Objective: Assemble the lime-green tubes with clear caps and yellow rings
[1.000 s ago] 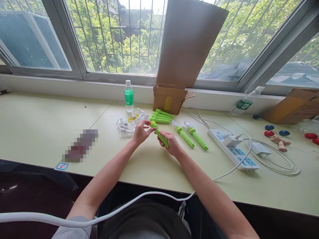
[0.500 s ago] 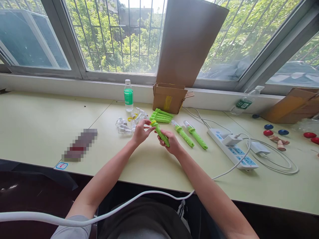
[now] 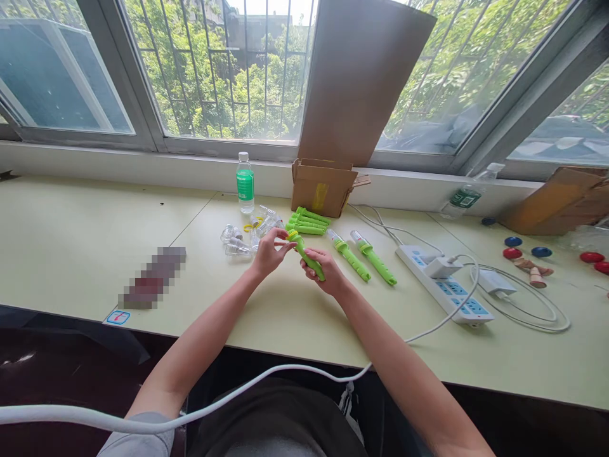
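My right hand (image 3: 322, 271) is wrapped round the lower part of a green plastic handle (image 3: 314, 261), held tilted above the table. At its upper end sits a yellow ring (image 3: 292, 235), and the fingertips of my left hand (image 3: 271, 254) pinch there. Just beyond lie several more green handles (image 3: 307, 222) in a bunch. To the right are two green handles with clear caps, a nearer-left one (image 3: 352, 259) and a right one (image 3: 375, 260). Loose clear plastic caps (image 3: 236, 247) and yellow rings (image 3: 252, 226) are heaped behind my left hand.
A water bottle (image 3: 245, 184) and a cardboard box (image 3: 321, 190) stand at the back by the window. On the right lie a power strip (image 3: 445, 282) with cables, red and blue balls (image 3: 512, 254) and another bottle (image 3: 464, 197). A white cable (image 3: 295, 367) crosses before my body.
Almost nothing differs. Both hands keep their hold on the green handle, which has shifted only very slightly at its lower end.
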Motion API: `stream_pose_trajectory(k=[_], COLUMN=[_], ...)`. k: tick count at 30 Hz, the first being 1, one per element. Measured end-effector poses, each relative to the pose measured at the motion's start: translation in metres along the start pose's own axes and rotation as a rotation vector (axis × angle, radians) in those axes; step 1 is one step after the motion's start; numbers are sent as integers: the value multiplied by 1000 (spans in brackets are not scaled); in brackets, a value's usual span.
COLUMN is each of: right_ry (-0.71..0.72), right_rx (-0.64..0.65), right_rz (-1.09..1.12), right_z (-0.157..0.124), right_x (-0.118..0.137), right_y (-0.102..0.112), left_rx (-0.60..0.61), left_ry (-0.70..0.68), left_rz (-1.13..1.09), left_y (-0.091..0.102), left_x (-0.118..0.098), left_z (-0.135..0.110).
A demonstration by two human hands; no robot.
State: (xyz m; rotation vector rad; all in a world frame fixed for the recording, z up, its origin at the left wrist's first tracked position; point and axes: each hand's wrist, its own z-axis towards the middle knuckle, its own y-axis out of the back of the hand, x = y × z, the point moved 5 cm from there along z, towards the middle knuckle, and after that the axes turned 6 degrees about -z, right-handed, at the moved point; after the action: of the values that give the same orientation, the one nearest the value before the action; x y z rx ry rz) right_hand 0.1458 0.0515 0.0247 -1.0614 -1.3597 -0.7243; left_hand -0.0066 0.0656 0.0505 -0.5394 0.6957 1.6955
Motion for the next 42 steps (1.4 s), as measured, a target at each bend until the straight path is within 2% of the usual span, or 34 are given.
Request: stream_pose_trajectory(k=[6, 11, 16, 31, 42], right_ry=[-2, 46, 130, 92, 72], right_rx=[-3, -86, -148, -108, -24], right_rz=[-46, -212, -245, -174, -134], right_z=[0, 0, 1, 2, 1], right_x=[0, 0, 1, -1, -3], right_y=[1, -2, -2, -1, -3], left_rx=[-1, -13, 2, 19, 16], left_ry=[-6, -42, -34, -8, -24], left_rz=[13, 52, 50, 32, -1], left_y=[1, 2, 1, -1, -1], left_x=[1, 3, 3, -1, 0], left_z=[0, -1, -2, -3, -3])
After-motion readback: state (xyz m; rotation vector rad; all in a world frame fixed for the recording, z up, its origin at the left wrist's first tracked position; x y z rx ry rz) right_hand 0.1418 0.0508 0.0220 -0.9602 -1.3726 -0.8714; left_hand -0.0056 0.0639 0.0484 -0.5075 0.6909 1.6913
